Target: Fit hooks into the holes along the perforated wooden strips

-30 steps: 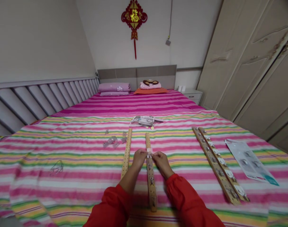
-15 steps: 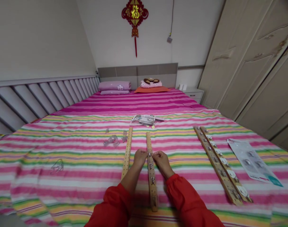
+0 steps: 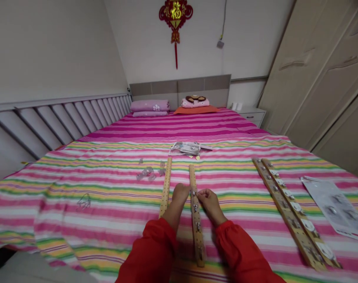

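A perforated wooden strip [image 3: 196,220] lies lengthwise on the striped bed cover, with small metal clips set along its near half. My left hand [image 3: 180,194] and my right hand [image 3: 207,196] meet over it, fingers pinched around a small metal clip [image 3: 193,193] on the strip. Both sleeves are red. A second, bare wooden strip [image 3: 166,185] lies just left of my left hand. Whether each hand grips the clip or only presses it is hard to tell.
Two more strips [image 3: 291,210] fitted with round white pieces lie at the right, beside a printed plastic bag [image 3: 335,206]. Clear plastic bits [image 3: 148,173] and an opened packet [image 3: 189,148] lie farther up the bed. Pillows, a slatted rail and a wardrobe surround it.
The camera has swung left and down, so everything sits further right in view. My hands stay pinched at the same spot on the strip.
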`<state>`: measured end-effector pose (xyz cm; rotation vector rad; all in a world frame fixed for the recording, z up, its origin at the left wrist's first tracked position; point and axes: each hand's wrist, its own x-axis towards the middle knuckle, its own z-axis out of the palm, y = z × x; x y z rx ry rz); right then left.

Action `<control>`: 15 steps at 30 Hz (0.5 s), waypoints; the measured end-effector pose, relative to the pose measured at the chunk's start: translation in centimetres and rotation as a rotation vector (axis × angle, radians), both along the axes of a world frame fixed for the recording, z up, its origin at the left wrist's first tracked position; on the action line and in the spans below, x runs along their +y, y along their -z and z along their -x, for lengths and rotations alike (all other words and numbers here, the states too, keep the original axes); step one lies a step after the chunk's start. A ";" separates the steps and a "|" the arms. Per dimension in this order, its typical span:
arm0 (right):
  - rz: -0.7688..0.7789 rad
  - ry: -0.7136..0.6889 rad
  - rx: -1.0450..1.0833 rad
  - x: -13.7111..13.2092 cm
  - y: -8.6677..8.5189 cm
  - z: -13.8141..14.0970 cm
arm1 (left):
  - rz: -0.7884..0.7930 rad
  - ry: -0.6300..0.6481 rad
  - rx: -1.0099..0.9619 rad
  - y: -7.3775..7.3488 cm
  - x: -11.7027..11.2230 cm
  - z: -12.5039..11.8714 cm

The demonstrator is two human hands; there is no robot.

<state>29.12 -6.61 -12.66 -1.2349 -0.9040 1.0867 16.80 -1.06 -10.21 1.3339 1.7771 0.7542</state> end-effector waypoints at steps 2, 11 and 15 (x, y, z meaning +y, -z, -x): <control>0.004 -0.006 0.001 0.0 0.0 0.0 | 0.007 -0.024 -0.006 0.2 0.1 0.1; -0.029 -0.022 -0.024 -0.2 -0.1 -0.2 | 0.006 -0.047 -0.150 -0.5 -0.7 -0.2; -0.062 -0.022 -0.039 -0.4 -0.2 -0.3 | -0.072 -0.055 -0.243 -2.0 -1.3 1.7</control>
